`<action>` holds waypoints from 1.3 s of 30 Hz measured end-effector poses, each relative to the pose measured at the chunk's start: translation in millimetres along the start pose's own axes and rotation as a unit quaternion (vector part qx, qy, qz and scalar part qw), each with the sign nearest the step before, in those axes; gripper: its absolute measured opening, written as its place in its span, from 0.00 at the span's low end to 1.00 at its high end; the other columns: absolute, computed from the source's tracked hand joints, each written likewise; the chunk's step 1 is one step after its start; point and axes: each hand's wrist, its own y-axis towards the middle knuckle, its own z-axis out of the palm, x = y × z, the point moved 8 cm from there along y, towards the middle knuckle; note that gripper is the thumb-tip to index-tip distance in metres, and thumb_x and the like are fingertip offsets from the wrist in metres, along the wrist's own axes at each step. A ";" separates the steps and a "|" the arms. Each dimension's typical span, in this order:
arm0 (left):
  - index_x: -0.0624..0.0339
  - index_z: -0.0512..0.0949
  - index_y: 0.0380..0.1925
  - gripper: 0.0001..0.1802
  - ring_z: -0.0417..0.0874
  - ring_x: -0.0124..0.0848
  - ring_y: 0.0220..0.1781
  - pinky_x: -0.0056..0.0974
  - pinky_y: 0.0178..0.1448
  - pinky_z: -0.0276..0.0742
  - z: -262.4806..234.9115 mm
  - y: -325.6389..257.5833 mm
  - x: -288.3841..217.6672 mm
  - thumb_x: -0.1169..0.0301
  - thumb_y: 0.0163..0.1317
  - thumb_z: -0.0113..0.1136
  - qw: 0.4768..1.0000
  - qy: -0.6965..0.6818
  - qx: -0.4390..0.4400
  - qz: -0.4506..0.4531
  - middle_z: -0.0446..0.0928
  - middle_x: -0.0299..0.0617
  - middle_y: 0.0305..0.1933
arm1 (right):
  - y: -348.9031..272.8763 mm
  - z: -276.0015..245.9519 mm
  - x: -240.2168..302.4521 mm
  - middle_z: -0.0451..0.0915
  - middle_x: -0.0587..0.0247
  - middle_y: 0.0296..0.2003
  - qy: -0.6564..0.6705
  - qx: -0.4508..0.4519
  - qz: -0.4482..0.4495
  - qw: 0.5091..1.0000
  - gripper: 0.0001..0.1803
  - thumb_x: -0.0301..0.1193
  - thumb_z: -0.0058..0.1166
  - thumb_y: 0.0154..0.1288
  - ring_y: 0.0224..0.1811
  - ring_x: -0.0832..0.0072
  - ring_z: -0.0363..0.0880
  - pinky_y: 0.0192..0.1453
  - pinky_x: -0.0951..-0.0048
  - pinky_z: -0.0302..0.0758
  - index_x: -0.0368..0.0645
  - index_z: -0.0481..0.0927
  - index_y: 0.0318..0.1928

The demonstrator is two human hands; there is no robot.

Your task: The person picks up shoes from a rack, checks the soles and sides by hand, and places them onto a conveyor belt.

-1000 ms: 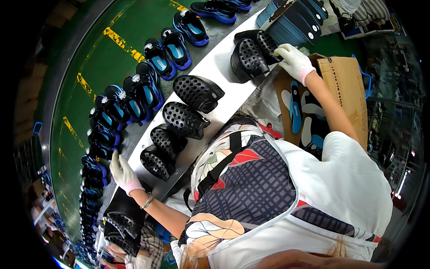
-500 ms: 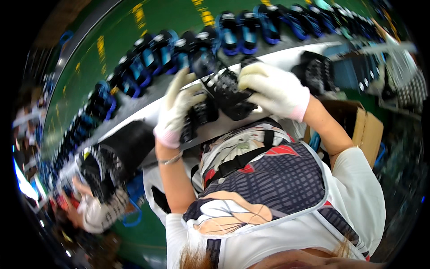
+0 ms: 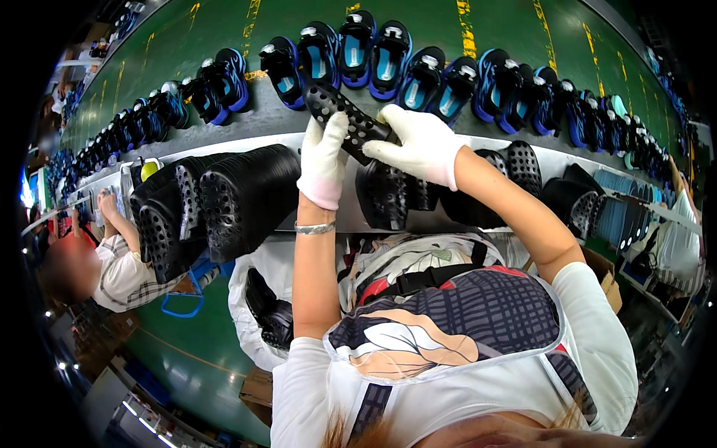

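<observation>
A black plastic shoe insert [image 3: 351, 119], dotted with round holes, is held tilted above the front edge of the bench. My left hand [image 3: 324, 160], in a white glove, is closed round its lower left side with the thumb up. Gloved in white as well, my right hand [image 3: 420, 143] grips its right end. Just beyond lie black and blue sports shoes [image 3: 388, 63] in a long curved row, toes and heels side by side. Below my hands, more perforated black inserts [image 3: 388, 196] stand nested together on the white bench ledge.
Big nested stacks of black inserts [image 3: 250, 198] fill the ledge at left, with another stack [image 3: 575, 198] at right. Past the grey strip runs a green surface [image 3: 291, 19] with yellow marks. A person [image 3: 123, 265] sits at far left. A cardboard box [image 3: 609, 284] stands by my right elbow.
My view has swung, so the shoes and stacks sit differently in it. Both hands have brought a black insert up from close to the ledge toward the shoe row.
</observation>
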 end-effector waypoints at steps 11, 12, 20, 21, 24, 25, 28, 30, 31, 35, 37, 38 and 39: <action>0.63 0.72 0.47 0.18 0.81 0.30 0.41 0.37 0.44 0.81 -64.4 74.2 6.8 0.59 0.68 0.56 0.984 0.153 -0.094 0.001 0.76 0.41 0.45 | 96.2 18.3 -17.1 0.80 0.45 0.32 0.037 0.011 0.057 0.998 0.24 0.49 0.48 0.57 0.37 0.51 0.80 0.43 0.61 0.76 0.39 0.78 0.39; 0.64 0.72 0.48 0.19 0.81 0.30 0.41 0.36 0.44 0.81 -72.9 82.5 2.9 0.60 0.67 0.57 0.963 0.244 -0.107 0.031 0.76 0.43 0.46 | 103.3 15.5 -19.7 0.80 0.46 0.30 0.010 -0.001 0.051 0.999 0.24 0.49 0.48 0.57 0.36 0.52 0.81 0.42 0.61 0.76 0.39 0.79 0.37; 0.60 0.80 0.40 0.11 0.75 0.46 0.50 0.45 0.52 0.74 -81.4 124.7 0.3 0.68 0.58 0.60 0.722 0.646 -0.116 0.218 0.75 0.46 0.47 | 153.6 5.4 -39.5 0.81 0.46 0.30 -0.069 0.065 0.094 0.991 0.27 0.50 0.47 0.56 0.38 0.52 0.80 0.47 0.63 0.75 0.35 0.81 0.35; 0.60 0.80 0.37 0.09 0.75 0.46 0.49 0.46 0.51 0.74 -75.8 134.5 0.6 0.68 0.58 0.60 0.711 0.671 -0.096 0.188 0.74 0.46 0.46 | 163.4 2.8 -46.2 0.81 0.47 0.29 -0.086 0.073 0.090 0.990 0.27 0.50 0.48 0.56 0.36 0.55 0.81 0.44 0.63 0.75 0.35 0.81 0.36; 0.61 0.79 0.30 0.08 0.77 0.49 0.44 0.48 0.48 0.75 -73.4 137.6 9.6 0.67 0.57 0.62 0.734 0.645 -0.104 0.183 0.74 0.48 0.42 | 171.7 -8.9 -42.3 0.77 0.56 0.23 -0.058 0.126 0.143 0.980 0.27 0.49 0.50 0.55 0.22 0.68 0.77 0.28 0.68 0.74 0.34 0.81 0.36; 0.62 0.79 0.30 0.09 0.77 0.49 0.43 0.48 0.47 0.75 -68.8 135.6 11.2 0.67 0.57 0.62 0.745 0.632 -0.113 0.182 0.74 0.48 0.42 | 177.3 -14.0 -37.2 0.74 0.58 0.20 -0.072 0.124 0.126 0.982 0.26 0.49 0.52 0.56 0.19 0.71 0.74 0.25 0.70 0.72 0.34 0.80 0.35; 0.61 0.79 0.33 0.08 0.78 0.51 0.43 0.48 0.47 0.75 -68.9 131.2 15.8 0.69 0.57 0.62 0.766 0.607 -0.145 0.155 0.74 0.51 0.42 | 196.5 -12.6 -23.7 0.74 0.58 0.19 -0.178 0.146 0.132 0.964 0.25 0.47 0.52 0.54 0.18 0.69 0.73 0.25 0.67 0.74 0.34 0.81 0.35; 0.60 0.80 0.35 0.08 0.78 0.50 0.42 0.46 0.48 0.74 -68.6 126.6 9.9 0.72 0.55 0.61 0.782 0.582 -0.167 0.147 0.74 0.50 0.41 | 206.3 -5.1 -11.7 0.76 0.57 0.20 -0.207 0.150 0.140 0.957 0.23 0.45 0.51 0.54 0.20 0.68 0.76 0.26 0.67 0.74 0.34 0.82 0.35; 0.61 0.80 0.36 0.08 0.78 0.50 0.42 0.45 0.48 0.74 -72.5 124.7 9.9 0.73 0.55 0.61 0.790 0.570 -0.159 0.162 0.74 0.51 0.41 | 214.7 1.9 -9.8 0.77 0.56 0.22 -0.222 0.139 0.113 0.958 0.22 0.44 0.50 0.54 0.20 0.66 0.77 0.26 0.67 0.75 0.34 0.82 0.34; 0.63 0.79 0.34 0.08 0.78 0.51 0.43 0.45 0.48 0.74 -85.3 123.2 5.0 0.72 0.55 0.60 0.802 0.555 -0.164 0.150 0.75 0.52 0.40 | 216.0 7.7 -0.9 0.73 0.61 0.16 -0.117 0.143 0.153 0.971 0.23 0.46 0.52 0.54 0.15 0.72 0.70 0.20 0.70 0.68 0.35 0.81 0.27; 0.64 0.79 0.32 0.08 0.78 0.51 0.42 0.45 0.48 0.74 -86.4 122.0 5.2 0.71 0.56 0.60 0.798 0.554 -0.173 0.161 0.75 0.52 0.40 | 217.3 14.0 -15.7 0.70 0.65 0.14 0.002 0.155 0.175 0.972 0.23 0.47 0.53 0.54 0.14 0.75 0.66 0.17 0.72 0.63 0.37 0.77 0.20; 0.64 0.79 0.34 0.08 0.78 0.51 0.42 0.46 0.48 0.74 -85.6 123.3 7.8 0.71 0.57 0.60 0.800 0.555 -0.163 0.160 0.74 0.52 0.41 | 220.2 15.7 -22.0 0.70 0.65 0.14 -0.025 0.140 0.173 0.975 0.23 0.47 0.53 0.54 0.14 0.75 0.66 0.17 0.72 0.63 0.36 0.77 0.21; 0.63 0.78 0.36 0.09 0.77 0.51 0.43 0.47 0.48 0.74 -85.7 124.3 9.8 0.70 0.58 0.60 0.801 0.557 -0.152 0.158 0.74 0.52 0.42 | 223.1 17.6 -27.9 0.70 0.64 0.15 -0.052 0.125 0.171 0.976 0.23 0.47 0.53 0.54 0.14 0.75 0.66 0.18 0.72 0.64 0.36 0.78 0.22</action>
